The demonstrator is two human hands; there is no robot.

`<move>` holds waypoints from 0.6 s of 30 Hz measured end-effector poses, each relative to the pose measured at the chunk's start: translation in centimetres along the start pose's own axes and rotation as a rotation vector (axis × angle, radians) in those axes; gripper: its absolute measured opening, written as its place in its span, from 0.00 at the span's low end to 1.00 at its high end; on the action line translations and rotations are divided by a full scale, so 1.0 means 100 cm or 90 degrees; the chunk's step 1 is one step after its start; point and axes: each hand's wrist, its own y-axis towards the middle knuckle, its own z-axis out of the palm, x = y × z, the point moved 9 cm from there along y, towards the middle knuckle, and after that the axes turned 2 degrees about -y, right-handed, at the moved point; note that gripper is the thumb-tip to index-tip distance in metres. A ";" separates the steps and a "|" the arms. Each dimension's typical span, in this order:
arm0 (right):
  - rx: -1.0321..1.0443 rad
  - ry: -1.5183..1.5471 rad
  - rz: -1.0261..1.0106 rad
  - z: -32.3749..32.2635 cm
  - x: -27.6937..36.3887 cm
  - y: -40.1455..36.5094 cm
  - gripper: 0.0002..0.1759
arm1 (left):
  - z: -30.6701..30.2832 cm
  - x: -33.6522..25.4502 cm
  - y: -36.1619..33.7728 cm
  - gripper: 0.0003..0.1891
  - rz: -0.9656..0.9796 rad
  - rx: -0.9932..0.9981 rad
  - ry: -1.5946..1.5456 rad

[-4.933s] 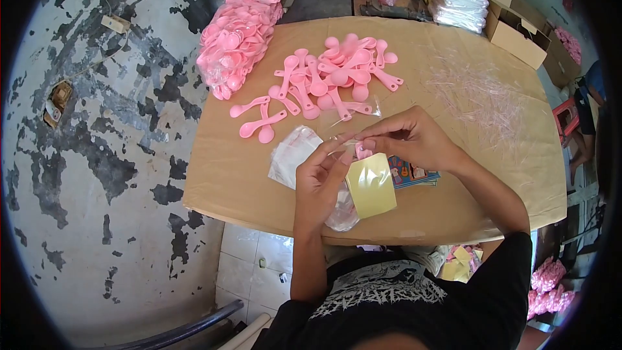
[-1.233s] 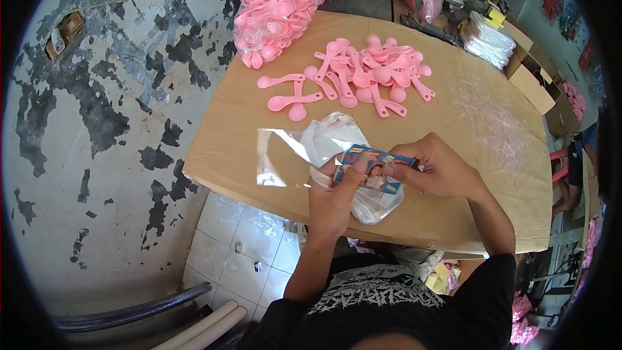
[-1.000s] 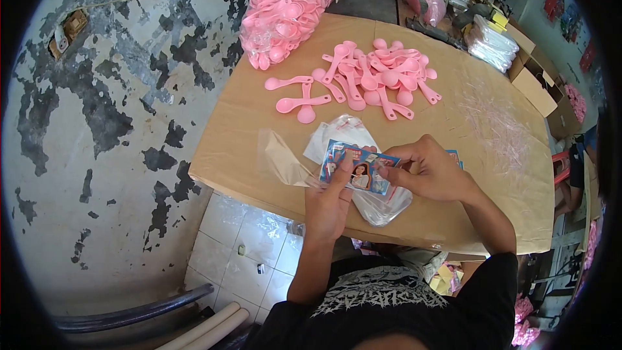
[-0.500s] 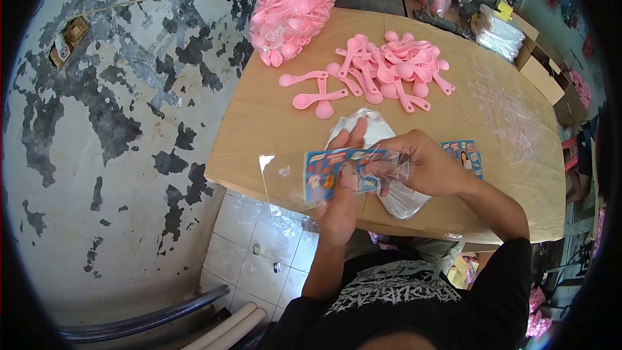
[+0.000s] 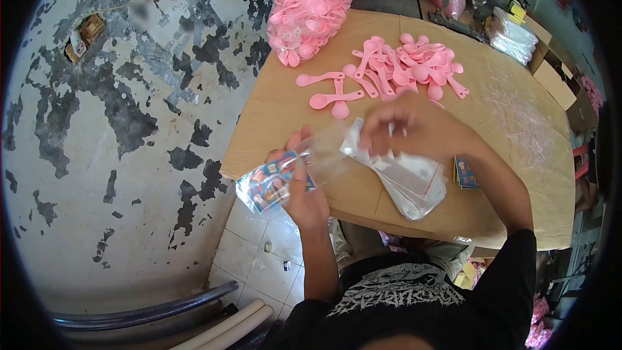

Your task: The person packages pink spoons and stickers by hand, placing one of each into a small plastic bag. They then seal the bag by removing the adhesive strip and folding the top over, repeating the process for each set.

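My left hand (image 5: 303, 188) is closed around a clear plastic bag with a printed blue card (image 5: 272, 185) inside, tilted past the table's left front edge. The bag's clear end (image 5: 327, 152) stretches toward the upper right. My right hand (image 5: 414, 126) is over the table, its curled fingers smeared by motion; whether they hold anything cannot be made out. Below it lies a stack of clear plastic bags (image 5: 414, 185). Just beyond my right hand is a pile of pink measuring spoons (image 5: 421, 65), with a few more spoons (image 5: 337, 97) to its left.
A large clear sack of pink spoons (image 5: 308, 16) stands at the table's far left. More printed cards (image 5: 465, 174) lie by my right forearm. Crumpled clear film (image 5: 518, 116) covers part of the brown table (image 5: 278, 123) at right. A cardboard box (image 5: 554, 78) stands beyond.
My left hand has moved left and down with the bagged card. My right hand has let go of the bag and moved up toward the spoons. The view has shifted slightly.
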 end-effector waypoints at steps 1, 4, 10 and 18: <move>-0.092 0.038 0.048 -0.015 -0.017 0.009 0.11 | -0.010 0.006 -0.002 0.22 -0.035 -0.072 -0.064; -0.136 -0.294 0.052 -0.033 -0.069 0.045 0.13 | -0.013 0.023 -0.006 0.21 -0.075 -0.110 -0.071; -0.331 -0.738 -0.089 -0.009 -0.103 0.062 0.12 | 0.005 0.039 -0.009 0.21 -0.107 -0.030 -0.022; -0.158 -0.208 0.074 -0.052 -0.066 0.001 0.14 | 0.006 0.032 -0.005 0.21 -0.082 -0.057 -0.035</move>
